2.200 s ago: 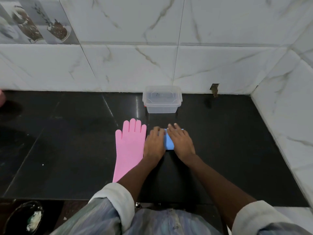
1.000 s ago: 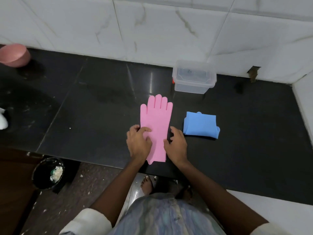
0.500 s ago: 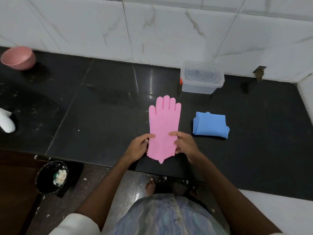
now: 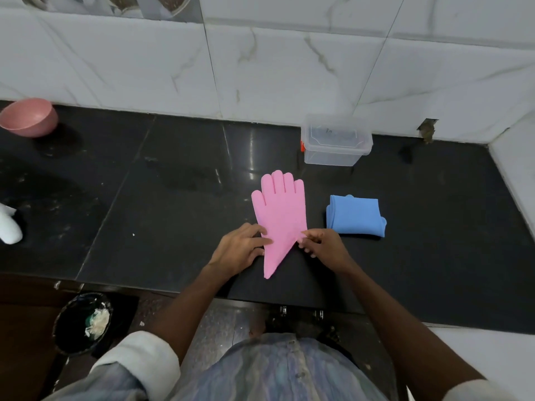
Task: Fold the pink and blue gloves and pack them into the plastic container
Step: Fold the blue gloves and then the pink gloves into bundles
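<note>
Left hand (image 4: 240, 250) flat, palm down; right hand (image 4: 324, 246) fingers curled, pinching.

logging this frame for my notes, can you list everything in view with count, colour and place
pink glove: 1, pink, flat on the counter centre, cuff end narrowed to a point
blue glove: 1, blue, folded, right of the pink glove
plastic container: 1, clear, by the back wall, lid on
bowl: 1, pink, counter far left
bin: 1, black, floor lower left
white object: 1, left edge, cannot identify
counter: 1, black
hands: left hand and right hand, both at the pink glove's cuff edges
</note>
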Tool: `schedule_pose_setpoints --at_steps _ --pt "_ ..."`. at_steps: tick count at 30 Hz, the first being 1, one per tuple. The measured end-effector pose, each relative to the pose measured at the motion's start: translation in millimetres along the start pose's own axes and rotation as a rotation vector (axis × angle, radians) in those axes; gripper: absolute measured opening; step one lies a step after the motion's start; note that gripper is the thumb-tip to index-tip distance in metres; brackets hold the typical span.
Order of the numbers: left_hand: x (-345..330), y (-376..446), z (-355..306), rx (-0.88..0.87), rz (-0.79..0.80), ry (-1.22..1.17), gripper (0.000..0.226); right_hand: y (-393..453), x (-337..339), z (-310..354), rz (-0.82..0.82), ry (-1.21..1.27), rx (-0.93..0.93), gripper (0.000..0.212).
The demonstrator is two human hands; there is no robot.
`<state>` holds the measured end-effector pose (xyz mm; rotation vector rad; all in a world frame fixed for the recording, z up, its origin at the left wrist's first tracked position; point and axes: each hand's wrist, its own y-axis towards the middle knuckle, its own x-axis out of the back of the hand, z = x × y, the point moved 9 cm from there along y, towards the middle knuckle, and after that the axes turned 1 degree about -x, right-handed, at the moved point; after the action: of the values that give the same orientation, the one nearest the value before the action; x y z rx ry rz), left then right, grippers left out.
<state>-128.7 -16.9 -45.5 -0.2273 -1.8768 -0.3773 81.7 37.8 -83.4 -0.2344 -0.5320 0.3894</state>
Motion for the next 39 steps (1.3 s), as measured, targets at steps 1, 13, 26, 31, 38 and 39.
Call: schedule_pose_setpoints --at_steps 1,13,26,31,38,39 --pt "-2 -1 1 0.02 0.008 -0.019 0.027 0 1 -3 -0.021 0.024 -0.026 0.015" --pt "-31 -17 37 0.84 -0.07 -0.675 0.035 -7 9 -14 -0.349 0.016 -0.216 0.046" --pt "-37 -26 36 0.85 -0.078 -0.704 0.025 11 10 27 -0.318 -0.489 -0.008 0.028" --pt "-15 -18 30 0.669 -0.164 -0.358 0.024 1 -18 59 -0.142 -0.862 0.474 0.058" --pt "-15 19 6 0.135 0.064 0.061 0.058 -12 -27 47 0.032 -1.033 0.57 0.062" --pt "-17 20 8 0.134 0.086 0.051 0.061 -14 -26 49 0.007 -1.042 0.6 0.054"
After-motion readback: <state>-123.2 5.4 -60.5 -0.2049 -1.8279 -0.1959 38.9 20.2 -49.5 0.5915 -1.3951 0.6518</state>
